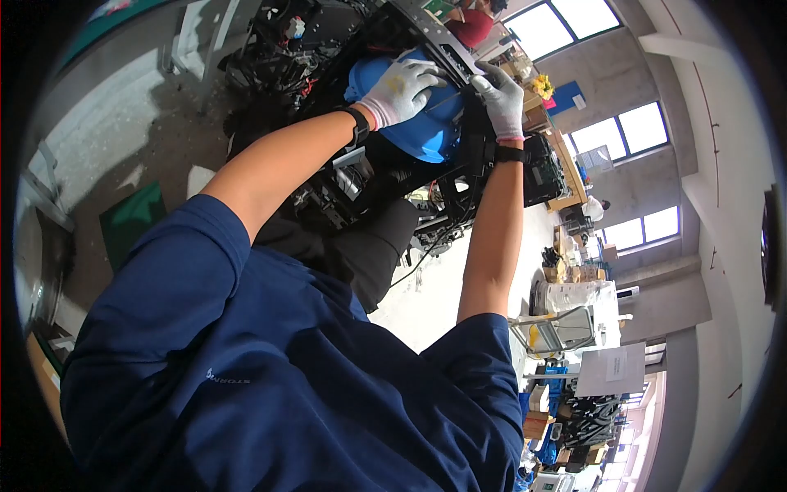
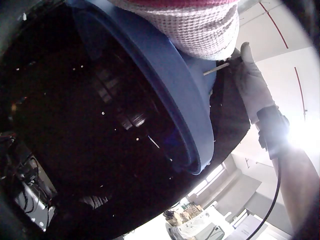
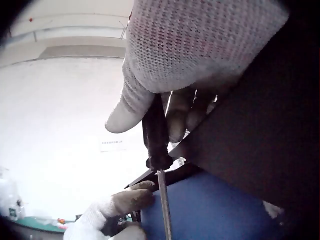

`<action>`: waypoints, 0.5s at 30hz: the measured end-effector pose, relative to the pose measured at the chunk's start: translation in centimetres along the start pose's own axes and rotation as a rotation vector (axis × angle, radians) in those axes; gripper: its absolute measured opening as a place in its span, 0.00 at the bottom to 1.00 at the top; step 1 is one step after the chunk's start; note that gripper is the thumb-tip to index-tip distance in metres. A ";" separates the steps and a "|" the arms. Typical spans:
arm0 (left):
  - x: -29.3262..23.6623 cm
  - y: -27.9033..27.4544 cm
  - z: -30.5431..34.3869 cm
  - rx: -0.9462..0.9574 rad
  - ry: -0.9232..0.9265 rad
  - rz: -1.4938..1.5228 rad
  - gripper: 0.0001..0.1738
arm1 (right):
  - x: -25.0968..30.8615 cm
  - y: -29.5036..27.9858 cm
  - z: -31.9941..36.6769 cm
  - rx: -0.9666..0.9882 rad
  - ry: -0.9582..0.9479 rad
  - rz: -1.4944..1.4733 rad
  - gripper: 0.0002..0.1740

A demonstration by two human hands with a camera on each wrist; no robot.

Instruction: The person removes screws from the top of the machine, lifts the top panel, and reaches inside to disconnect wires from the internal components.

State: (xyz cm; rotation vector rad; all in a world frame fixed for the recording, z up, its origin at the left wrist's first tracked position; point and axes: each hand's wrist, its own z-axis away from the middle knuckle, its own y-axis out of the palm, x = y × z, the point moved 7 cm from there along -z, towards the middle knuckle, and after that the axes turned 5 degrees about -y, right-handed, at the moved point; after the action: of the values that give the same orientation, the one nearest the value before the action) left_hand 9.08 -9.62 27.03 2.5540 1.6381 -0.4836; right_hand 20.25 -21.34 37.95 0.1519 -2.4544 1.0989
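The right hand (image 1: 502, 102), in a pale knit glove, grips the black handle of a screwdriver (image 3: 156, 132); its metal shaft points down beside a blue curved part (image 3: 210, 205). The shaft also shows in the left wrist view, by the right hand (image 2: 252, 85). The gloved left hand (image 1: 402, 92) lies over the blue part (image 1: 430, 135), its loosely bent fingers reaching to a black frame (image 1: 447, 53). In the right wrist view the left hand (image 3: 107, 215) has thumb and fingers apart near the frame's edge. The screwdriver tip is hidden.
Dark machinery with cables (image 1: 287, 61) stands beyond the left forearm. A green mat (image 1: 131, 217) lies on the floor at left. A person in red (image 1: 471, 26) is behind the frame. Wooden benches (image 1: 567, 176) and a metal-framed chair (image 1: 561, 332) are at right.
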 end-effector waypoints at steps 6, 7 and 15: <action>0.1 0.1 -0.1 -0.024 0.021 0.009 0.16 | 0.2 0.0 0.0 -0.009 0.012 -0.006 0.18; 0.0 -0.1 -0.1 -0.033 0.037 0.040 0.16 | 0.2 -0.1 0.0 -0.009 0.010 -0.006 0.18; -0.1 -0.1 -0.2 -0.021 0.020 -0.001 0.16 | -1.1 -0.2 -0.7 0.043 -0.071 -0.119 0.16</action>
State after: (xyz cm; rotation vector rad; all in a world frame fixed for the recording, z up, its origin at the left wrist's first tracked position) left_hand 8.97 -9.58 27.28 2.5512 1.6423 -0.4401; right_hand 21.57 -21.09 38.01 0.3517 -2.4498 1.1129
